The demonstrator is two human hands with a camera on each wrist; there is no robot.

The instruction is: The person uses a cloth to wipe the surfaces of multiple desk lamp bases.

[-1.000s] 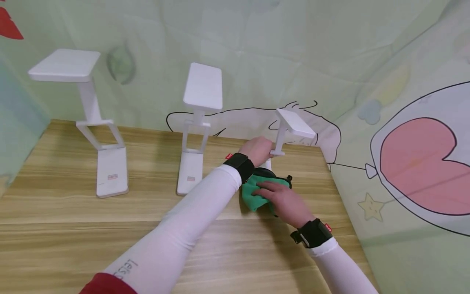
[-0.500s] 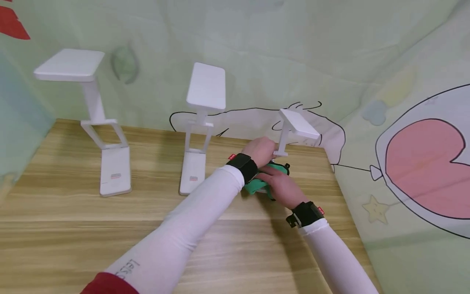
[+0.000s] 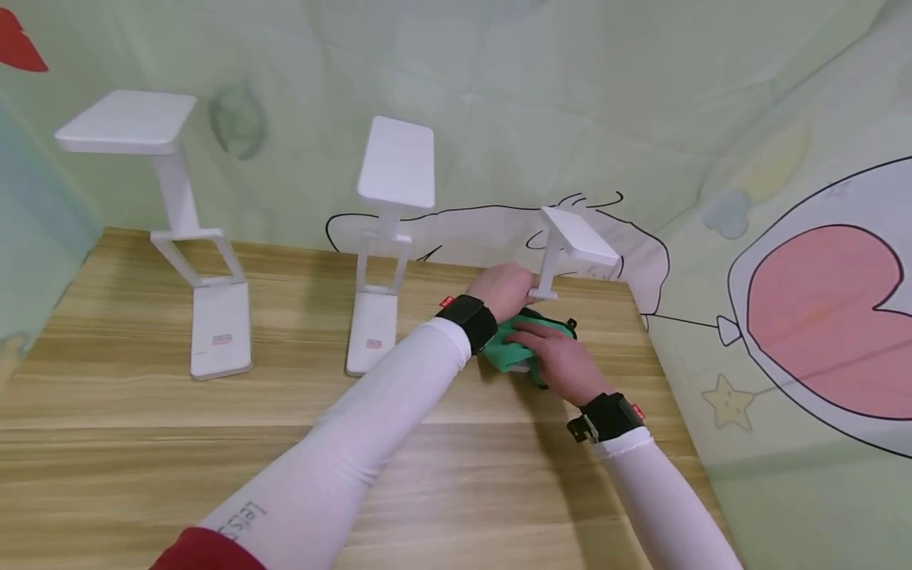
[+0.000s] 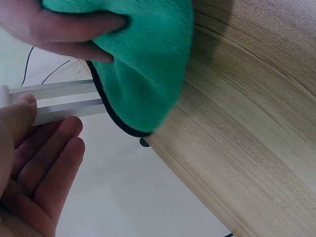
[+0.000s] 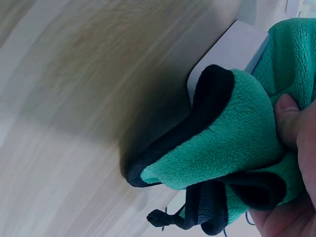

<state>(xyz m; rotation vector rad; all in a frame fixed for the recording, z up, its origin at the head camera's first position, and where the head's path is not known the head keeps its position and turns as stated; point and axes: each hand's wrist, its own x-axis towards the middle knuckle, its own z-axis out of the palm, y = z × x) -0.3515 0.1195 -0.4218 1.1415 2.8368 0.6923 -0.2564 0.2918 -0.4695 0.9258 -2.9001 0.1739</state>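
At the table's back right stands a white folding desk lamp (image 3: 580,236). My left hand (image 3: 503,290) grips its lower frame (image 4: 69,98), thumb on one side and fingers on the other. My right hand (image 3: 563,360) holds a green cloth (image 3: 507,348) with black edging over the lamp's base (image 5: 232,52). In the right wrist view the cloth is bunched under the thumb, its trimmed edge folded up and a small black loop hanging from it. The cloth hides most of the base.
Two more white folding lamps stand unfolded to the left, a middle lamp (image 3: 396,162) and a far-left lamp (image 3: 128,123). A printed fabric backdrop (image 3: 299,158) rises behind the wooden table (image 3: 214,459) and along its right side.
My right hand moved the cloth up the base toward the lamp's frame, then slightly back and right. My left hand keeps its grip on the frame.
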